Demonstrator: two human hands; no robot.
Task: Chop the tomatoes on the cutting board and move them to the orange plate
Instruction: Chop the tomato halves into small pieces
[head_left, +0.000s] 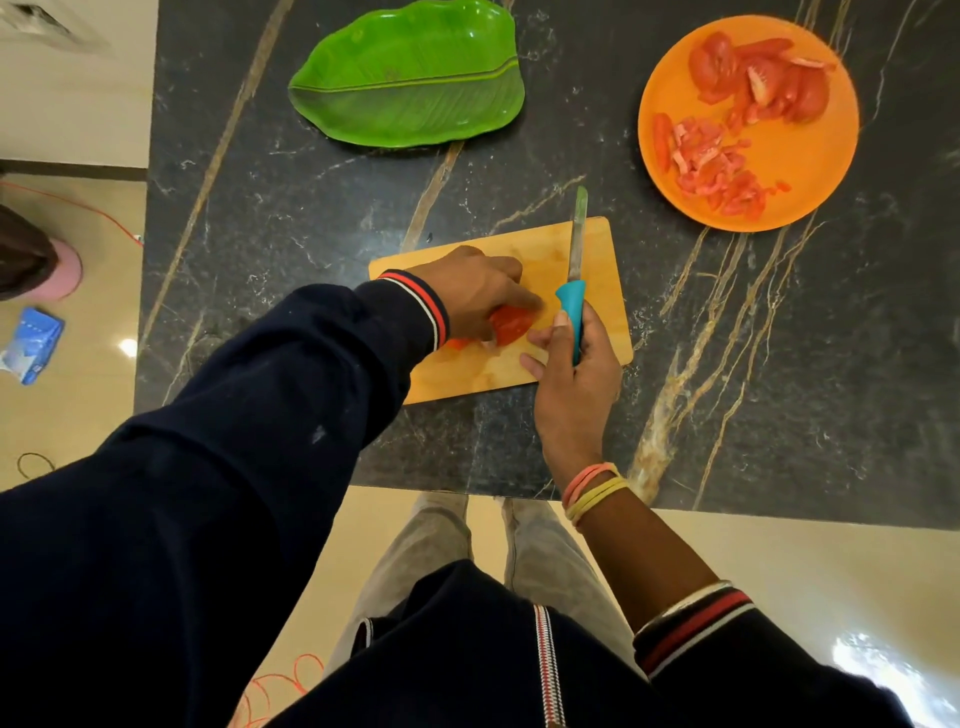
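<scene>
Right hand (571, 379) around one knife (575, 260), left hand (475, 291) around one tomato piece (511, 326).

Just your one wide-angle head cam here, pointing steeply down at the dark veined stone countertop (779, 364), close enough that your arms (208, 519) fill the bottom.

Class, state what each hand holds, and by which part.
Right hand grips the knife by its blue handle. Left hand holds the tomato piece from above.
</scene>
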